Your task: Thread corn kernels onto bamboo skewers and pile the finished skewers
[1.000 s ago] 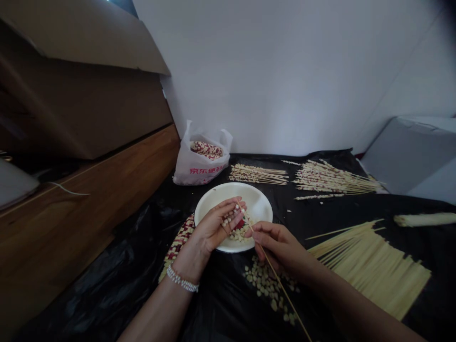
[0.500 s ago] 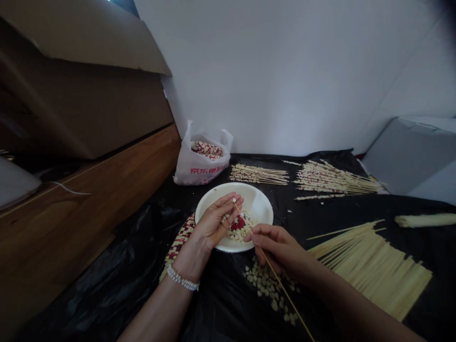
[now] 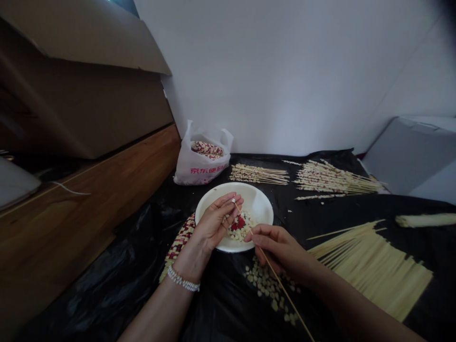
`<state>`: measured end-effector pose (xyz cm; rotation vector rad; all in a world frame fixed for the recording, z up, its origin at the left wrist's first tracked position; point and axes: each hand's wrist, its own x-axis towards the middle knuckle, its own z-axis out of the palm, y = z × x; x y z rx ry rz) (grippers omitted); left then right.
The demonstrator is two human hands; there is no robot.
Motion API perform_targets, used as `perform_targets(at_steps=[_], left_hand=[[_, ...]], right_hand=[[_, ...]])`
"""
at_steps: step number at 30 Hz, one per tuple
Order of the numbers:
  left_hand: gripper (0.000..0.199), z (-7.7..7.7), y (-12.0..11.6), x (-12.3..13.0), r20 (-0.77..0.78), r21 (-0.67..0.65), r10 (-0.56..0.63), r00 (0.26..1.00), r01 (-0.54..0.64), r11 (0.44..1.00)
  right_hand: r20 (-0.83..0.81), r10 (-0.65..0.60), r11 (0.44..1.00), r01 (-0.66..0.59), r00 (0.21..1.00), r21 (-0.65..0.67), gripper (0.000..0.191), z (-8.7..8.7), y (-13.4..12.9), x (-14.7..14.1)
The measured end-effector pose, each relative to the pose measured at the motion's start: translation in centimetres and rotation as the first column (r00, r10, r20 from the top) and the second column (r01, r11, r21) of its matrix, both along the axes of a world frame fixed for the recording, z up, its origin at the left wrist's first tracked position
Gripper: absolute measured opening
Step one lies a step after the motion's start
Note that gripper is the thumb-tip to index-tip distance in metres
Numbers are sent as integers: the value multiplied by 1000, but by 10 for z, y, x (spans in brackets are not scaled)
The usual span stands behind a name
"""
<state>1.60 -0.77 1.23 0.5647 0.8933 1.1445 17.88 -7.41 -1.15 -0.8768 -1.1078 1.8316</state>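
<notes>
While pinching a thin wooden skewer (image 3: pixel 285 290) between thumb and fingers of the right hand (image 3: pixel 276 244), cups a few pale corn kernels (image 3: pixel 225 218) in the half-curled left hand (image 3: pixel 210 232), palm up. Holds the skewer's tip at the left fingers, above the white enamel-like bowl (image 3: pixel 261 204), with 1 kernel visible at the very end. Seems only just begun on this skewer, with most of its visible length bare. Looks well advanced overall, judging by 2 bunches of threaded skewers at the far side: a smaller bunch (image 3: pixel 245 174) just beyond the bowl, a larger bunch (image 3: pixel 320 178) farther right. Leaves plenty to do, with a broad fan of bare skewers (image 3: pixel 374 270) at near right and loose kernels (image 3: pixel 267 285) scattered on the black plastic sheet (image 3: pixel 221 299), just near of the bowl.

Blocks part of the bowl with the left hand and part of those loose kernels with the right. Can also make out a white plastic bag (image 3: pixel 199 168) of red-speckled corncobs (image 3: pixel 207 149) at far left, 1 stripped corncob (image 3: pixel 425 220) at right, and a cardboard box (image 3: pixel 89 104) crowding the left side. Cannot tell whether the red patch (image 3: pixel 238 222) inside the bowl is printed or made of kernels.
</notes>
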Motion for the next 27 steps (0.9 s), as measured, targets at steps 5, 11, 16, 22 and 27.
perform_targets(at_steps=[5,11,16,22,27], left_hand=[[27,-1,0,0,28,7,-7,1000,7,1000],[26,-2,1,-1,13,4,-9,1000,9,1000],[24,-2,1,-1,32,11,-6,999,6,1000],[22,-2,2,-1,32,3,-14,999,14,1000],[23,-4,3,-1,15,12,-11,1000,11,1000]], right_hand=[[-12,-6,1000,6,1000,-2,16,-1,-1,0],[-21,-10,1000,9,1000,-3,17,-3,0,0],[-24,-7,1000,7,1000,4,17,-3,0,0],[-29,-6,1000,6,1000,3,17,-3,0,0],[-31,-4,1000,4,1000,-5,17,-2,0,0]])
